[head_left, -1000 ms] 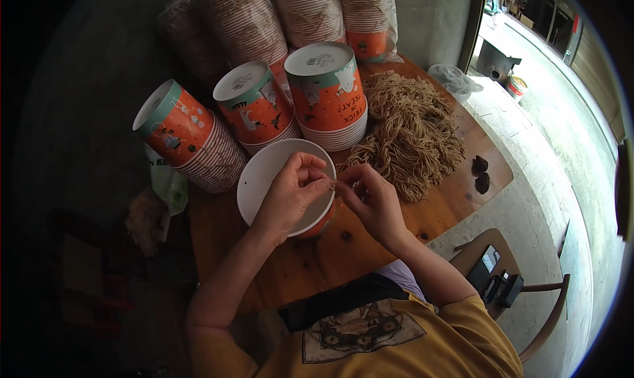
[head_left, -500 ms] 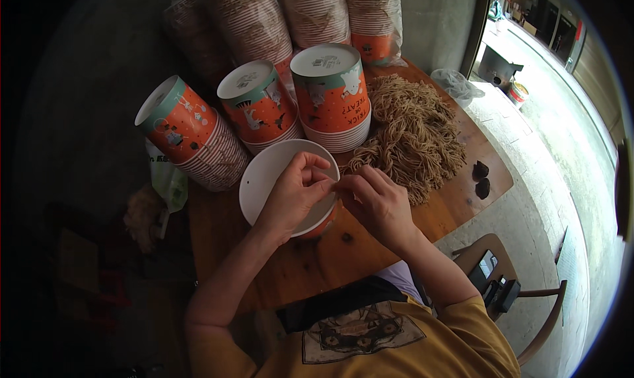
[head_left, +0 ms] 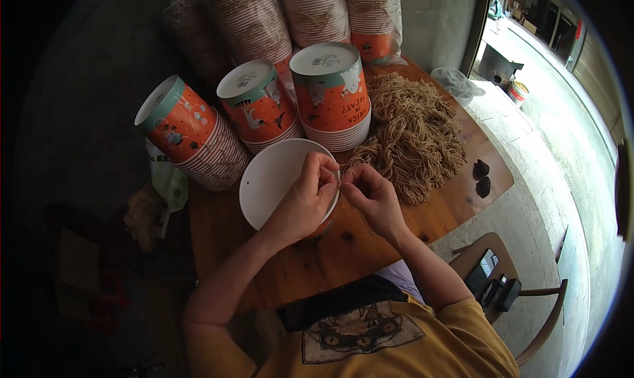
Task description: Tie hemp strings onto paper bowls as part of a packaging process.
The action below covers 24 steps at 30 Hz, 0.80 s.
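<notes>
A white paper bucket (head_left: pixel 271 180) with an orange outside stands upright in front of me, its mouth facing up. A small dark hole shows in its left wall. My left hand (head_left: pixel 307 196) reaches over the mouth, thumb and fingers pinched at the right rim. Just outside that rim my right hand (head_left: pixel 373 200) is pinched too, close to the left fingertips. A thin tan cord (head_left: pixel 343 169) shows between the hands; the fingers hide most of it. A heap of the same tan cords (head_left: pixel 416 137) lies right of the bucket.
Upside-down stacks of orange paper buckets (head_left: pixel 330 107) stand behind, one stack (head_left: pixel 188 130) leaning at the left. Taller bagged stacks (head_left: pixel 251 21) rise at the back. Two dark pieces (head_left: pixel 482 178) lie near the wooden table's (head_left: pixel 456 213) right edge. A chair (head_left: pixel 492 246) holds a phone (head_left: pixel 485 266).
My right hand has turned, its fingers now more upright and its thumb showing. My left fingers have shifted slightly at the rim. The bucket stays in place.
</notes>
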Available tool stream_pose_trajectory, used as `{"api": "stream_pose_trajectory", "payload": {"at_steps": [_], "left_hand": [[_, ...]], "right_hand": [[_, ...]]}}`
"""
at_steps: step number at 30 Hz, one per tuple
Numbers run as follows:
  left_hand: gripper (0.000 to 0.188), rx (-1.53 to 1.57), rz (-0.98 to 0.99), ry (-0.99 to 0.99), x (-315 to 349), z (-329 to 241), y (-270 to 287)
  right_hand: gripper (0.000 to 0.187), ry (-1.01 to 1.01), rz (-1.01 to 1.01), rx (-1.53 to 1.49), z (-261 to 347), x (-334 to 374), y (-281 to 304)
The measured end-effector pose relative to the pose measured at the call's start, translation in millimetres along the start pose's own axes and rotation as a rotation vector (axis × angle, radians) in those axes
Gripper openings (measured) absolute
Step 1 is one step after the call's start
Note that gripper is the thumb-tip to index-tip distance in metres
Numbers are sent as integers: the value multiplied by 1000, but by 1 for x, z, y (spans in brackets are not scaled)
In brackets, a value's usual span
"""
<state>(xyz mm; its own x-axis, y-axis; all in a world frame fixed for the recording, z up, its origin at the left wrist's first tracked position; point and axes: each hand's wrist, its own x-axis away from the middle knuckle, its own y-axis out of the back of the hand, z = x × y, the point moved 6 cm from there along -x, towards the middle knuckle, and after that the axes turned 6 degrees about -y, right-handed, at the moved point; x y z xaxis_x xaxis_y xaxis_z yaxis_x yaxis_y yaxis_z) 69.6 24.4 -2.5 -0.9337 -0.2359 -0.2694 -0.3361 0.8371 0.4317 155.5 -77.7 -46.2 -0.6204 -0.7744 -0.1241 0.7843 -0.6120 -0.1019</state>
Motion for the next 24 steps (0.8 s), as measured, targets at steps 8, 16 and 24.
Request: {"api": "stream_pose_trajectory", "payload": {"at_steps": [8,16,24], "left_hand": [[15,-45,-17,18,-1,-1,0],[14,-61,-19,31,1,-2,2],[11,-81,-17,32,3,-3,2]], "right_hand": [[6,-65,33,-218,-4,1,4],[8,-196,17,-304,-8,3,7],[3,-311,101,-702,-22,3,2]]}}
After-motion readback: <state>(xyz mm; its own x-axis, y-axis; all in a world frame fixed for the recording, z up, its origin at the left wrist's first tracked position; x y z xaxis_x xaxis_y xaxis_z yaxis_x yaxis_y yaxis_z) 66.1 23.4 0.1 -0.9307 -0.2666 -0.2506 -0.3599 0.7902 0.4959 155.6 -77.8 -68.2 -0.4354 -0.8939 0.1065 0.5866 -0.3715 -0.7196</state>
